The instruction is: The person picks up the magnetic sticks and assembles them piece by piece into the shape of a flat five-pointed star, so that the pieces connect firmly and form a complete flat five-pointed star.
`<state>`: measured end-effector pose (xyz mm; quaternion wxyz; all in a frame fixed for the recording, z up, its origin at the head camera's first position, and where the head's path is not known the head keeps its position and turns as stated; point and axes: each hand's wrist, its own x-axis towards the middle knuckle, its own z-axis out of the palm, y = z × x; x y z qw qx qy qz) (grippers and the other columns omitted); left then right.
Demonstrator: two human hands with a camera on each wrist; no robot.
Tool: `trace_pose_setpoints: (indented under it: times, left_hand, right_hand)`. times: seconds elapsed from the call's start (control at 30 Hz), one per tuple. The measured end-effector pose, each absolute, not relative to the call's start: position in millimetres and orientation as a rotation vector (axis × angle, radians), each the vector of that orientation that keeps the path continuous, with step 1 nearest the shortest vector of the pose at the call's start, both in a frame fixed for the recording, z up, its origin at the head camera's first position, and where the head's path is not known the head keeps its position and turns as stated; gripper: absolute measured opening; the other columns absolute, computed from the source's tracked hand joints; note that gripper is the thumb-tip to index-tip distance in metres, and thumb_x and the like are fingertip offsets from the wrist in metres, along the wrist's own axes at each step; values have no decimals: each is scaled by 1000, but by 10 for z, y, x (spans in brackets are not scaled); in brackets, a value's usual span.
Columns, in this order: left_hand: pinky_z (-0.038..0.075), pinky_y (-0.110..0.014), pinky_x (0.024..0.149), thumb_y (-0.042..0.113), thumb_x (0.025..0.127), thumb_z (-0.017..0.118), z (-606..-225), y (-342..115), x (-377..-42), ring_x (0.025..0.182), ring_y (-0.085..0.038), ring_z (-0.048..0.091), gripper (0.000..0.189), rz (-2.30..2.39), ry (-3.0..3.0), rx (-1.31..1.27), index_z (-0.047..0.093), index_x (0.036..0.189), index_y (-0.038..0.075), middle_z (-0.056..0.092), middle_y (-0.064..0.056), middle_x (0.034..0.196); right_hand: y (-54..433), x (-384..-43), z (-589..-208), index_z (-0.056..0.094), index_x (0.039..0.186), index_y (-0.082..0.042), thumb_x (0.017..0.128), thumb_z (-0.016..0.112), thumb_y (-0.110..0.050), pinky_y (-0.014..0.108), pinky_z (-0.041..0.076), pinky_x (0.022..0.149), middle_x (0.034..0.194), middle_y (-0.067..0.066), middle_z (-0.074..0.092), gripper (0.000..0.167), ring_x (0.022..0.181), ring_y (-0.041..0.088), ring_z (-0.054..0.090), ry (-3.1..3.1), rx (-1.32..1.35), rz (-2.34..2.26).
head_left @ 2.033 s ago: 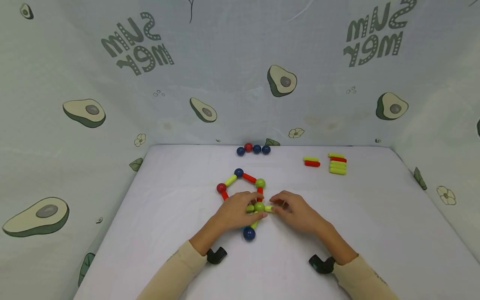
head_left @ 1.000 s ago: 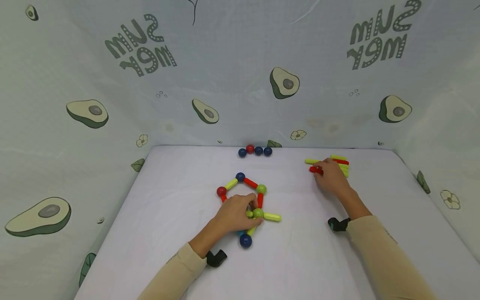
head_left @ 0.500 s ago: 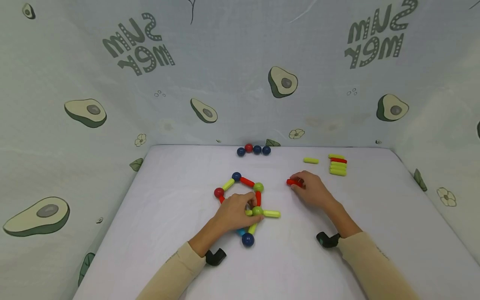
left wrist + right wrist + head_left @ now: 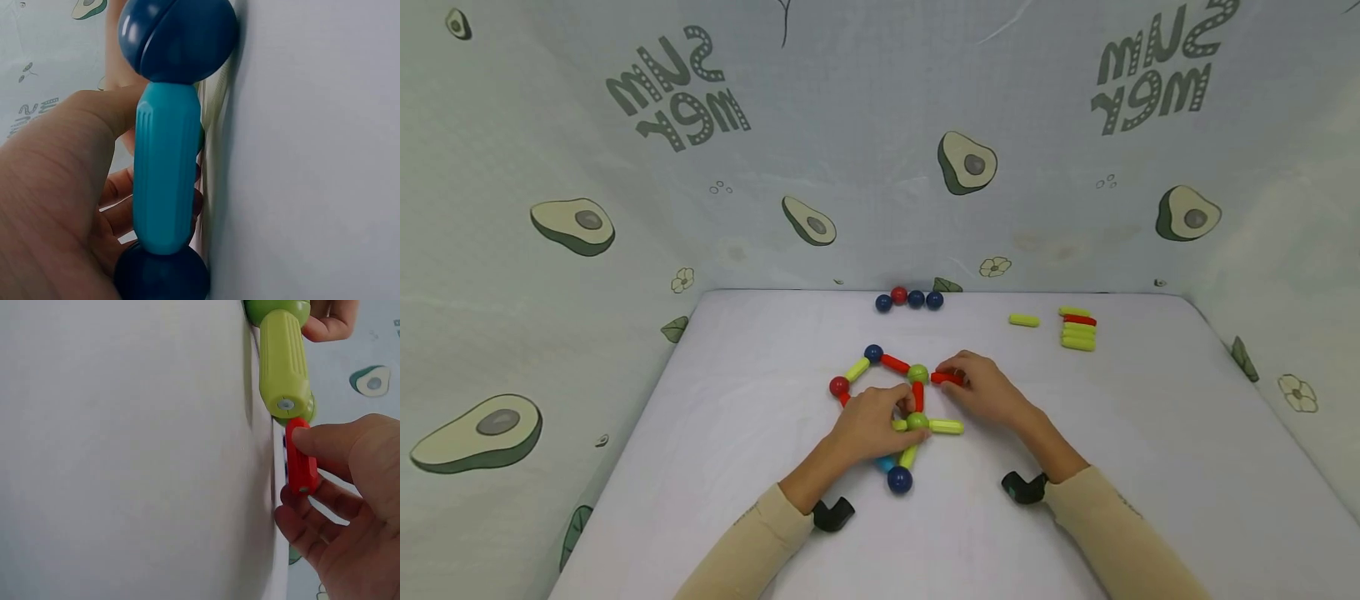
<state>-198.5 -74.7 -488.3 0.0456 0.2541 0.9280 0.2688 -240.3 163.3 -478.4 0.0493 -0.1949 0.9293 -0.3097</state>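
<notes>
In the head view, a frame of magnetic sticks and balls lies on the white table. My left hand [image 4: 868, 427] holds it at the near green ball [image 4: 917, 422], thumb on the near side, fingers on the far side. A yellow-green stick [image 4: 946, 427] juts right from that ball. My right hand [image 4: 988, 390] pinches a red magnetic stick [image 4: 300, 456] between thumb and fingers, its tip close to the far green ball [image 4: 918, 373]. A light-blue stick [image 4: 165, 169] joins two dark blue balls beside my left palm. Part of the frame is hidden under the left hand.
A red ball [image 4: 899, 295] and several dark blue balls [image 4: 916, 299] line the table's back edge. At the back right lie a single yellow-green stick [image 4: 1024, 320] and a stack of yellow-green sticks [image 4: 1078, 335] with one red stick [image 4: 1080, 320] among them.
My right hand let go of the yellow-green stick on the frame, took a red stick from the back right, and brought it left to the far green ball. The left hand stays in place.
</notes>
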Motion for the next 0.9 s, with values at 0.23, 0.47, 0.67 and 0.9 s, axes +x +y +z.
trace_pose_setpoints:
  times: [0.23, 0.47, 0.67, 0.9]
  left_hand:
    - [47, -19, 67, 53, 91, 72, -4881, -778, -2011, 82, -1, 59, 32, 836, 2774, 865, 61, 106, 27, 70, 15, 94]
    - [49, -21, 79, 26, 89, 68, -4805, -874, -2036, 93, -4, 57, 30, 871, 2622, 912, 63, 118, 30, 65, 14, 102]
    - [51, -21, 84, 21, 90, 69, -4812, -911, -2058, 95, -4, 58, 33, 866, 2590, 931, 65, 122, 30, 67, 14, 104]
    - [51, -20, 82, 21, 91, 70, -4841, -914, -2074, 90, -3, 59, 31, 893, 2583, 950, 65, 120, 30, 67, 13, 97]
  right_hand:
    - [1578, -2469, -4755, 70, 123, -7, 99, 69, -17, 36, 54, 84, 110, 6, 68, 26, 93, 18, 60, 2825, -635, -969]
    - [1658, -2739, -4721, 66, 126, -4, 102, 64, -22, 41, 55, 90, 115, 12, 68, 30, 102, 26, 61, 2857, -537, -1029]
    - [1687, -3042, -4727, 60, 134, -1, 103, 62, -21, 50, 54, 100, 129, 19, 64, 37, 115, 34, 61, 2864, -414, -1085]
    - [1640, -3352, -4735, 47, 147, -2, 104, 60, -24, 53, 48, 108, 146, 20, 53, 51, 127, 37, 56, 2858, -339, -1073]
